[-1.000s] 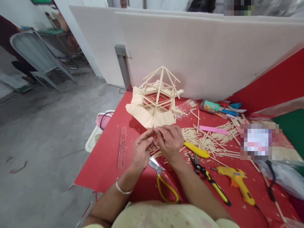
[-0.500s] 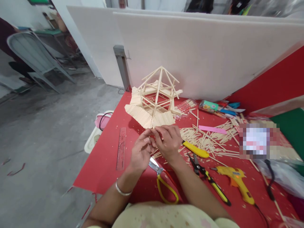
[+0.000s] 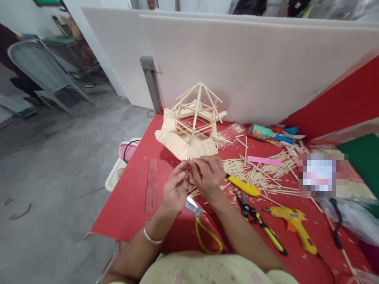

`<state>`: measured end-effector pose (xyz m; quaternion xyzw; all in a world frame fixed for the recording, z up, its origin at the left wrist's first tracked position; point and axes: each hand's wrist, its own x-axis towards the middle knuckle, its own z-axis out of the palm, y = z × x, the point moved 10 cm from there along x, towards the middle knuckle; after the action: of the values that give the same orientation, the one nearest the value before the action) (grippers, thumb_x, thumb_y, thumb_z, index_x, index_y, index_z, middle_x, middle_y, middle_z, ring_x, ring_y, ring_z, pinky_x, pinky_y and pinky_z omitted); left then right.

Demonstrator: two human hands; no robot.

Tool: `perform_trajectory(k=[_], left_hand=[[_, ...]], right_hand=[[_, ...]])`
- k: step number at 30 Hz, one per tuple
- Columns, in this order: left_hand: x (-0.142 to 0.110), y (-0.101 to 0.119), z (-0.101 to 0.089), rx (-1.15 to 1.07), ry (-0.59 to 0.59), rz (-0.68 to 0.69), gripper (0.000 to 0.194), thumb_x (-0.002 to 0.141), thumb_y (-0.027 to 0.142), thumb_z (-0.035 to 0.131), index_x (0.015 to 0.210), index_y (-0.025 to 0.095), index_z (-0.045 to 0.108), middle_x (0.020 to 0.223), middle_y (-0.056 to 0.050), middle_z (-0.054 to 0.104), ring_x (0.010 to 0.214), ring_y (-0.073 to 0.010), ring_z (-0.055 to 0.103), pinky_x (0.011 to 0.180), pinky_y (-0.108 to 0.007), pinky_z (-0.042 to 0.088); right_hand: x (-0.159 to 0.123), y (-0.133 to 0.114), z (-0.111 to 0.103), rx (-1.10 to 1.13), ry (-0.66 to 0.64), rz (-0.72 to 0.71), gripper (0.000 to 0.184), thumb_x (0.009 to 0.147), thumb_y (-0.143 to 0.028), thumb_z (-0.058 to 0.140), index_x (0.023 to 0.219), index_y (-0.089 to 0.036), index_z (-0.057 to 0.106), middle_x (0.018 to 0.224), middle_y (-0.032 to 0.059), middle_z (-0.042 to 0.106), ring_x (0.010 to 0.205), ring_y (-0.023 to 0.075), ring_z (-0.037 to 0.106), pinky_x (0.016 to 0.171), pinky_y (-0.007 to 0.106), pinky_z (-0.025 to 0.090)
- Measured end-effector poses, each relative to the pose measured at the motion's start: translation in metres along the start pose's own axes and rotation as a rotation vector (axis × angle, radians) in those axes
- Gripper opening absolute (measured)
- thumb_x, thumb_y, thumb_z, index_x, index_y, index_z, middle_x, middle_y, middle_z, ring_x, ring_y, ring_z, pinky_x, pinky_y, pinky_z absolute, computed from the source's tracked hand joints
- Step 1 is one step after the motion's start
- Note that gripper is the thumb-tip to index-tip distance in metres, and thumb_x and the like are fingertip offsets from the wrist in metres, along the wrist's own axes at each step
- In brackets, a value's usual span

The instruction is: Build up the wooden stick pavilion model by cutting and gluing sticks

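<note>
My left hand (image 3: 177, 188) and my right hand (image 3: 209, 176) meet at the fingertips over the red table (image 3: 124, 205). Both are closed in a pinch; whatever lies between the fingers is too small or hidden to name. Just beyond them stands a model frame of thin wooden sticks (image 3: 195, 122), with a pointed top and stick-covered panels at its base. Scissors (image 3: 199, 212) with red and yellow handles lie below my hands. A clear ruler (image 3: 151, 185) is left of my left hand, and a yellow-handled cutter (image 3: 244, 186) is right of my right hand.
Loose wooden sticks (image 3: 260, 173) spread across the right side, with a pink strip (image 3: 264, 161) on them. Pliers (image 3: 251, 213) and a yellow glue gun (image 3: 293, 221) lie nearer me. White boards (image 3: 237, 71) stand behind the table. A chair (image 3: 41, 67) and a seated person are at far left.
The view has shifted slightly, so things sit a little further left. My left hand's fingers have opened slightly; the fingertips stay together with the right hand's.
</note>
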<state>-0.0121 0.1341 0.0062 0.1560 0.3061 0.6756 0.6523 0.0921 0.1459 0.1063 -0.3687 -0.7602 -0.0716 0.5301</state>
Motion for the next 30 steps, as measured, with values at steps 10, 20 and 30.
perform_trajectory(k=[10, 20, 30], left_hand=[[0.0002, -0.0026, 0.0003, -0.023, -0.015, -0.025, 0.034, 0.08, 0.023, 0.061, 0.111, 0.015, 0.07, 0.073, -0.003, 0.06, 0.065, -0.0123, 0.056, 0.053, -0.02, 0.042], [0.0024, -0.006, -0.005, -0.047, 0.01, -0.04, 0.033, 0.078, 0.023, 0.064, 0.109, 0.016, 0.068, 0.075, -0.003, 0.061, 0.064, -0.0121, 0.057, 0.052, -0.02, 0.041], [0.003, -0.0061, -0.0076, -0.017, 0.015, -0.03, 0.035, 0.078, 0.024, 0.064, 0.111, 0.016, 0.068, 0.075, -0.003, 0.061, 0.066, -0.0127, 0.057, 0.052, -0.021, 0.042]], right_hand=[[-0.0004, 0.0035, 0.0037, -0.012, -0.008, 0.023, 0.011, 0.086, -0.021, 0.072, 0.097, -0.021, 0.07, 0.09, 0.0055, 0.069, 0.09, 0.0186, 0.063, 0.082, 0.034, 0.05], [-0.0021, 0.0065, 0.0069, -0.011, -0.017, 0.036, 0.018, 0.088, -0.023, 0.071, 0.105, -0.022, 0.068, 0.093, 0.0052, 0.069, 0.091, 0.0181, 0.062, 0.084, 0.034, 0.049], [-0.0032, 0.0075, 0.0068, 0.0, -0.041, 0.05, 0.017, 0.086, -0.022, 0.072, 0.103, -0.024, 0.072, 0.093, 0.0046, 0.067, 0.092, 0.018, 0.059, 0.084, 0.033, 0.049]])
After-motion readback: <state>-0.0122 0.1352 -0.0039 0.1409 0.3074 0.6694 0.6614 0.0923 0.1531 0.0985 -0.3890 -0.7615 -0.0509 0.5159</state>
